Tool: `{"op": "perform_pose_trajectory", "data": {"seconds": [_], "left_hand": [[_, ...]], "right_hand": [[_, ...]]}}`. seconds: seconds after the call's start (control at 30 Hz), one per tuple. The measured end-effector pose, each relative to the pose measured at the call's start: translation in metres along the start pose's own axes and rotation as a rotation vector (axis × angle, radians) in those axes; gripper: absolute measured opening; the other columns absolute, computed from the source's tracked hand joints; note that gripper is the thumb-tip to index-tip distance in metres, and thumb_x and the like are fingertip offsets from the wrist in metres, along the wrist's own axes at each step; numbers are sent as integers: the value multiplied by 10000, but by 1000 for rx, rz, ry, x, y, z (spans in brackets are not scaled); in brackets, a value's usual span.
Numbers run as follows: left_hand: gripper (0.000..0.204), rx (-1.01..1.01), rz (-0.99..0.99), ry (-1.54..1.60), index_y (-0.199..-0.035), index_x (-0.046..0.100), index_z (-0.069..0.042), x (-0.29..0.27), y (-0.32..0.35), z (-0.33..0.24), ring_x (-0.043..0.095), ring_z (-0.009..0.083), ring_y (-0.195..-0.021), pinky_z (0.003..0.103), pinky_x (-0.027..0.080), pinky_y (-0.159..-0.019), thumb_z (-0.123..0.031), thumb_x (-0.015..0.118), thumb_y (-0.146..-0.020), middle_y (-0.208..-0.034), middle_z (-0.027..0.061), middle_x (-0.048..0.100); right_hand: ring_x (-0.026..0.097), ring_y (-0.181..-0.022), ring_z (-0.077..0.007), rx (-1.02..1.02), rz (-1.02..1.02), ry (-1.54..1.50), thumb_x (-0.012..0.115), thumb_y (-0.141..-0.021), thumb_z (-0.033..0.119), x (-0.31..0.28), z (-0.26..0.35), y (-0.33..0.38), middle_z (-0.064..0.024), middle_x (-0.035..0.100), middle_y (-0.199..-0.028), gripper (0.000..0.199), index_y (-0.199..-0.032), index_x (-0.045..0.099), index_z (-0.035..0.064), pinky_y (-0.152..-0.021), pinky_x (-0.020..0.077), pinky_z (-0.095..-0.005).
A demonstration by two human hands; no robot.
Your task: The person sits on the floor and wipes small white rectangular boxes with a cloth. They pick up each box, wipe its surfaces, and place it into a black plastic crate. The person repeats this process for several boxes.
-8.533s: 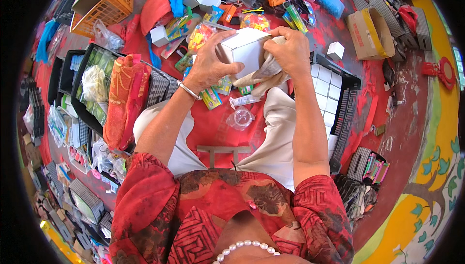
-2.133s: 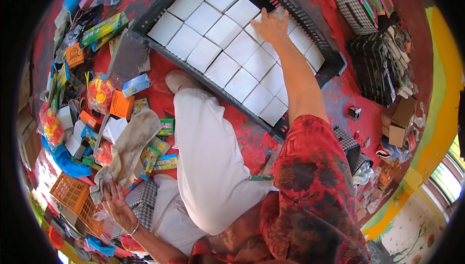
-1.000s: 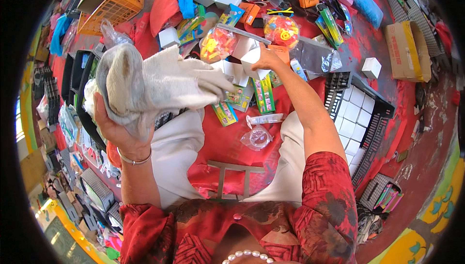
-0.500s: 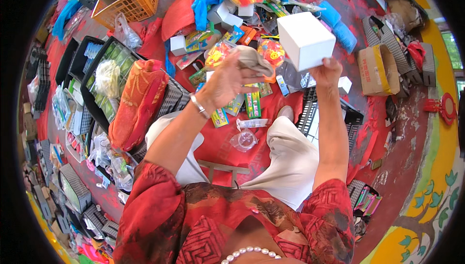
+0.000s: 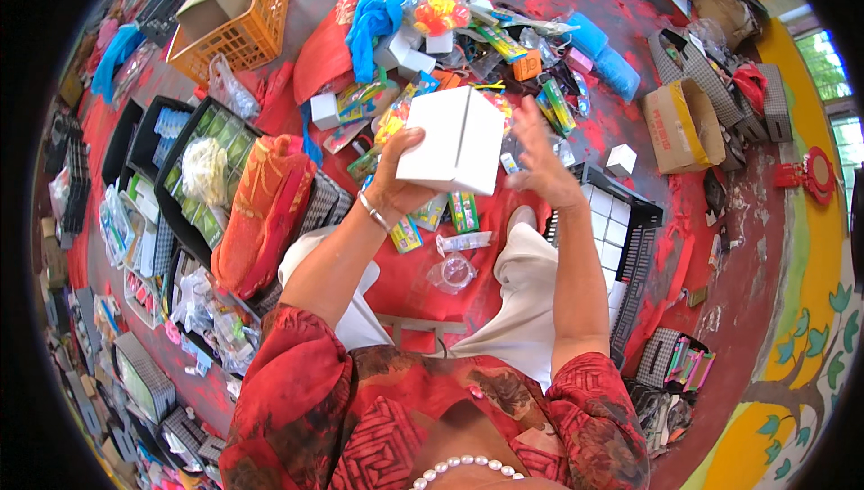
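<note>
A white cardboard box (image 5: pixel 450 139) is held up in front of me, above the pile on the floor. My left hand (image 5: pixel 396 182) grips it at its lower left corner, thumb on the side. Just right of the box, my right hand (image 5: pixel 544 161) is off it, with fingers spread and holding nothing. Beneath the box lie small colourful packets (image 5: pixel 463 211), partly hidden by it. A clear plastic piece (image 5: pixel 452 272) rests on the red floor between my legs.
At my right stands a black crate (image 5: pixel 641 220) with white boxes (image 5: pixel 607 224) inside. A small white box (image 5: pixel 621 160) lies beyond it, near an open brown carton (image 5: pixel 679 130). On the left are an orange crate (image 5: pixel 238 35), black bins (image 5: pixel 166 166) and a folded red-orange cloth (image 5: pixel 261 211).
The white box has passed from my right hand to my left and moved leftward. The beige item near my left hand no longer shows. My right hand has opened.
</note>
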State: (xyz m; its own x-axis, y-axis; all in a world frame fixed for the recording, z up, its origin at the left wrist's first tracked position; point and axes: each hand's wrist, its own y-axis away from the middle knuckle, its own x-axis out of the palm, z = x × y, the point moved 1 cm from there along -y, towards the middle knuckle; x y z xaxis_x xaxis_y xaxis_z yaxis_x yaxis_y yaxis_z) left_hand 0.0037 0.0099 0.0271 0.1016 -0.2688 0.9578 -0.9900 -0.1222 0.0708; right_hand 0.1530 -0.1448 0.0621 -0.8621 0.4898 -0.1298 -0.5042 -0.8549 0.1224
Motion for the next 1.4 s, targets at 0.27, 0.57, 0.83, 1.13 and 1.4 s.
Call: {"op": "perform_pose_trajectory", "data": {"seconds": [0.27, 0.57, 0.83, 1.13, 1.4], "left_hand": [[744, 27, 45, -20, -1333, 379, -25, -10, 0, -7, 562, 321, -1094, 440, 468, -932, -321, 666, -714, -1242, 164, 536], [633, 95, -323, -535, -1261, 417, -45, -8, -10, -6, 592, 236, -1020, 382, 501, -866, -210, 722, -731, -1117, 107, 575], [804, 271, -153, -1020, -1301, 351, -45, 3, -19, 2, 562, 205, -995, 334, 481, -846, -121, 765, -616, -1108, 99, 546], [882, 160, -295, -1008, -1319, 286, -21, 6, -18, 14, 528, 255, -1077, 364, 465, -897, -218, 787, -621, -1148, 160, 497], [492, -14, -230, -469, -1283, 420, -135, -12, -15, 23, 560, 164, -1073, 347, 464, -913, -466, 454, -921, -1206, 26, 543]], "right_hand": [[588, -944, -150, 67, -74, -321, 552, -778, -54, 28, -49, -19, -35, 616, -1047, 406, -1168, 565, 56, -828, 480, -299], [643, -821, -191, -336, -734, -723, 568, -746, -43, -40, 3, -2, -83, 641, -916, 261, -1000, 569, 21, -736, 542, -319], [580, -776, -300, -538, -526, 827, 688, -713, 252, 56, 3, -13, -92, 520, -871, 301, -957, 580, 114, -602, 472, -406], [648, -741, -195, -227, -890, 302, 645, -839, 267, -21, 29, 1, -120, 678, -846, 283, -970, 647, 16, -667, 496, -317], [598, -768, -327, -409, -523, 506, 685, -765, 285, 30, 15, -7, -129, 593, -848, 282, -934, 600, 75, -645, 476, -403]]}}
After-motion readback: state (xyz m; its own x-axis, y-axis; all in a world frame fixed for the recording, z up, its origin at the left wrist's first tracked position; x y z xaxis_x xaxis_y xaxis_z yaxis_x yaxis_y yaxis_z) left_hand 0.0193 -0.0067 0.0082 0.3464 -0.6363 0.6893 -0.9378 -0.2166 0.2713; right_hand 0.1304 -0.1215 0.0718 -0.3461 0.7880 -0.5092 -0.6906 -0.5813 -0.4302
